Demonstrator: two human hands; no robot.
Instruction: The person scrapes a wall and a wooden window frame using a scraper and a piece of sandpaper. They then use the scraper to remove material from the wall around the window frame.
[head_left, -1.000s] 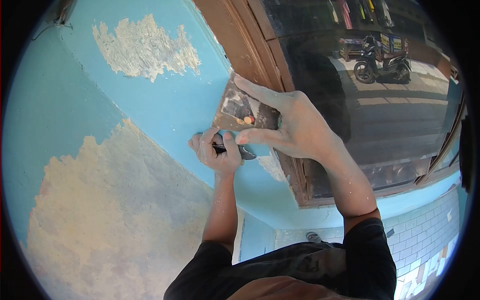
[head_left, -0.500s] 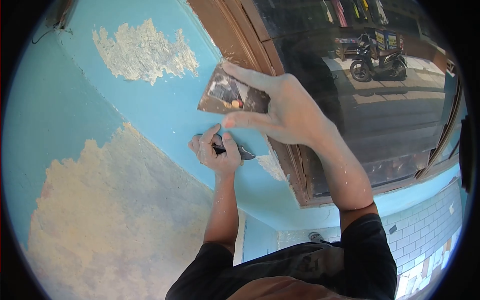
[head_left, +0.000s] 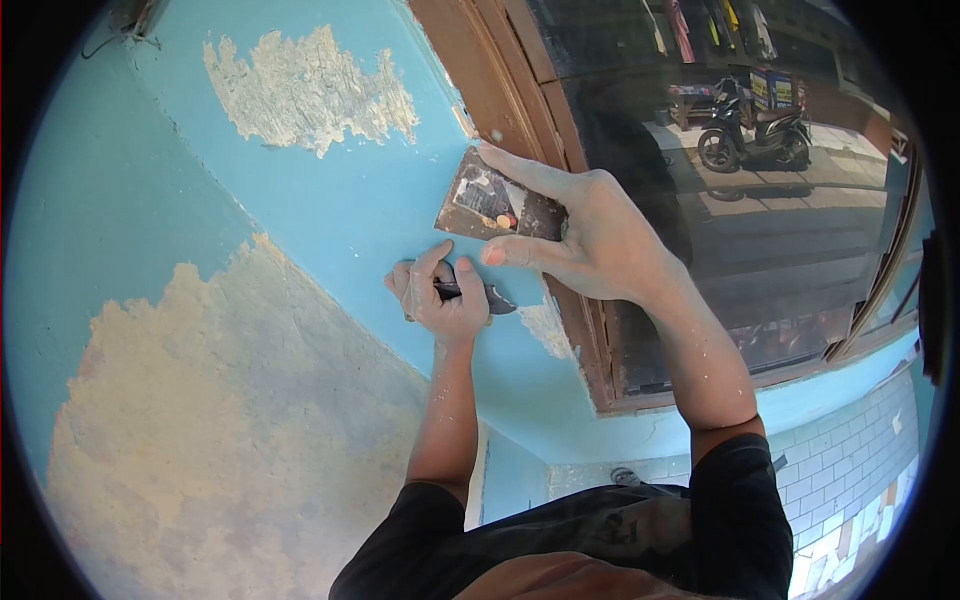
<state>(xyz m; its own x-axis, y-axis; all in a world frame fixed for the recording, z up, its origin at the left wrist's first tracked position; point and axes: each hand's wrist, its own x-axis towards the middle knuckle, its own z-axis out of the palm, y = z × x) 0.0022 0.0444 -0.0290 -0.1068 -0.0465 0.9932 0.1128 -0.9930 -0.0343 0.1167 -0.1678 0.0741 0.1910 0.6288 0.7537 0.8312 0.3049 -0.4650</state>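
My right hand (head_left: 600, 235) grips a flat, dark, stained scraper plate (head_left: 490, 200) between the thumb and fingers. The plate's far corner is at the edge of the brown window frame (head_left: 500, 70), over the blue wall (head_left: 330, 200). Lower and to the left, my left hand (head_left: 445, 297) is closed around a dark-handled putty knife (head_left: 498, 302), whose blade points right, near a bare patch (head_left: 545, 328) of wall beside the frame. Dust and small white flecks cover both hands and forearms.
A large peeled patch (head_left: 315, 90) is at the upper left, and a bigger bare area (head_left: 230, 400) spreads over the lower left wall. The window glass (head_left: 720, 260) on the right shows a motorcycle (head_left: 755, 135) and hanging clothes. Tiled floor (head_left: 840, 480) is at the lower right.
My right hand and the plate have shifted right and slightly down in view. My left hand has moved slightly right, still holding the knife. The whole view has shifted a little.
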